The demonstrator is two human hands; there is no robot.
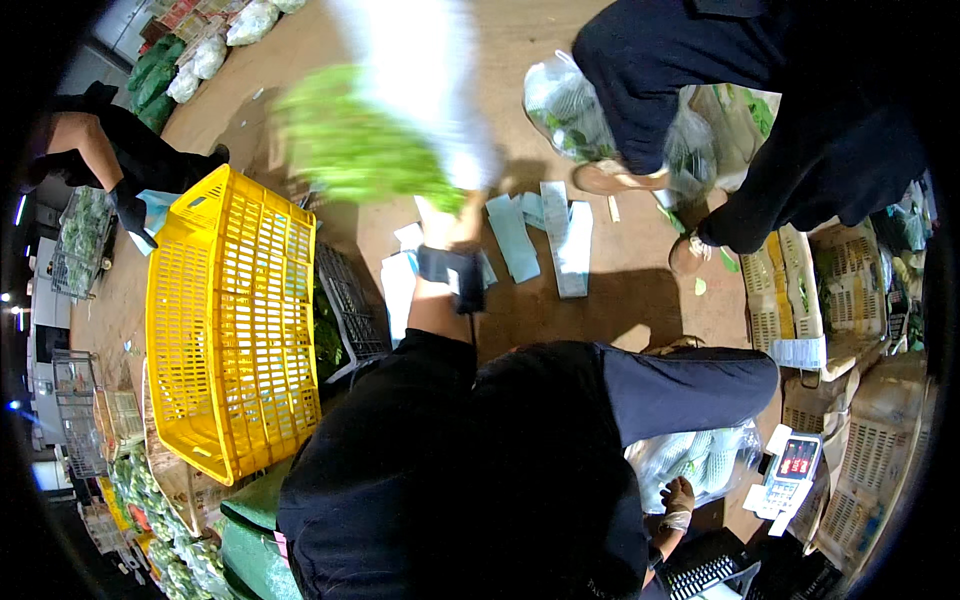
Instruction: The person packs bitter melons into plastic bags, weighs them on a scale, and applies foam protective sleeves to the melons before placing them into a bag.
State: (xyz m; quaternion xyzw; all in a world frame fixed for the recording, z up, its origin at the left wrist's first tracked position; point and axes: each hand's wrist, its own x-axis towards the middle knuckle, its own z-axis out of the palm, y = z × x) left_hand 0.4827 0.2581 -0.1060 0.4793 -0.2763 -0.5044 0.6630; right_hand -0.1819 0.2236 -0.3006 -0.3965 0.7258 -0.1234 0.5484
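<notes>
My left hand (452, 214), with a black device on its wrist, grips a bunch of leafy green vegetables (360, 139) by its lower end. The greens and a white plastic-like sheet (416, 67) beside them are blurred. At the lower right, what appears to be my right hand (677, 495) has its fingers loosely apart, clear film around the wrist and nothing visibly held. It is close to a clear bag of net-wrapped produce (705, 457). Strips of pale blue paper (514, 240) lie on the brown floor ahead of me.
A yellow plastic crate (232, 322) stands at left; beyond it a person's black-gloved hand (133, 214) is near blue paper. Another person's legs (675, 60) and bagged produce (566, 105) are at upper right. Right are crates (772, 292) and a digital scale (791, 472).
</notes>
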